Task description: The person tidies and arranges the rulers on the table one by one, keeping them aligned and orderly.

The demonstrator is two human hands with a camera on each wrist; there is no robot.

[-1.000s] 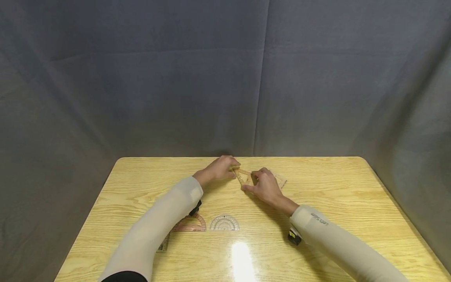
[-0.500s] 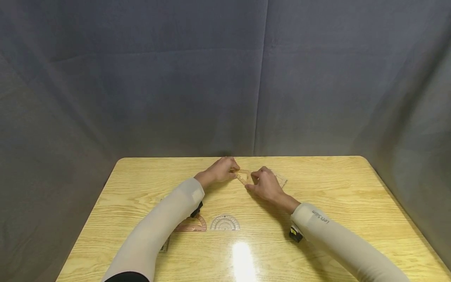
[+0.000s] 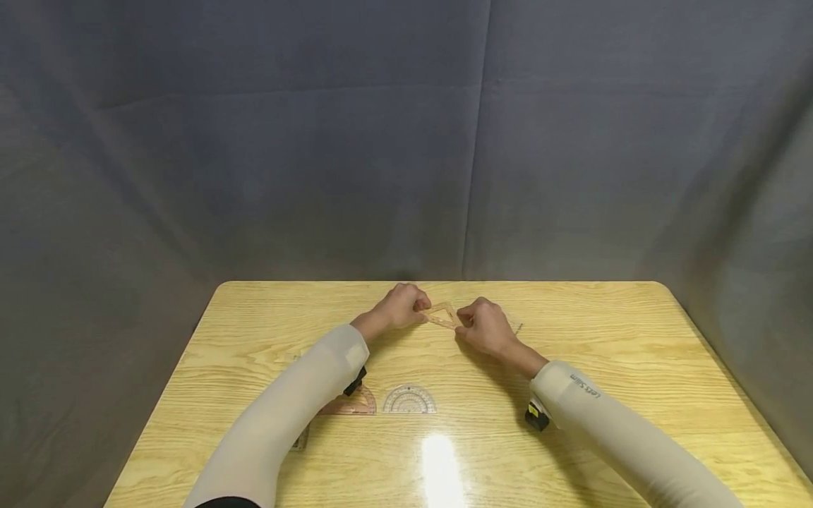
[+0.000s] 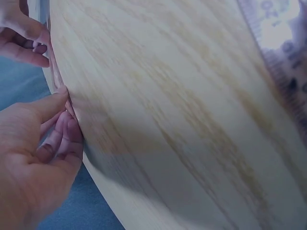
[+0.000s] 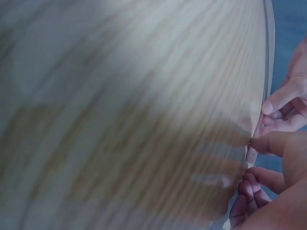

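Note:
Near the far edge of the table, a small orange-tinted transparent set square (image 3: 442,321) is between the two hands. My left hand (image 3: 400,306) pinches its left corner between thumb and fingers; the left wrist view shows this left hand (image 4: 43,148) close up. At the opposite corner, the thumb and forefinger of my right hand (image 3: 488,328) grip the set square, the other fingers curled beneath. The right wrist view shows the set square (image 5: 253,152) edge-on at the right thumb. A clear piece (image 3: 517,326) with dark print lies mostly hidden behind the right hand.
Nearer on the wooden table (image 3: 603,339) lie a clear protractor (image 3: 409,400) and a pinkish protractor (image 3: 358,402), partly under the left forearm. A clear strip with markings (image 3: 300,441) shows beside that sleeve. Grey cloth (image 3: 356,176) hangs behind the table.
The set square has been turned between the hands, so its long side now faces nearer the person. The right hand has shifted slightly right; the left hand keeps its hold.

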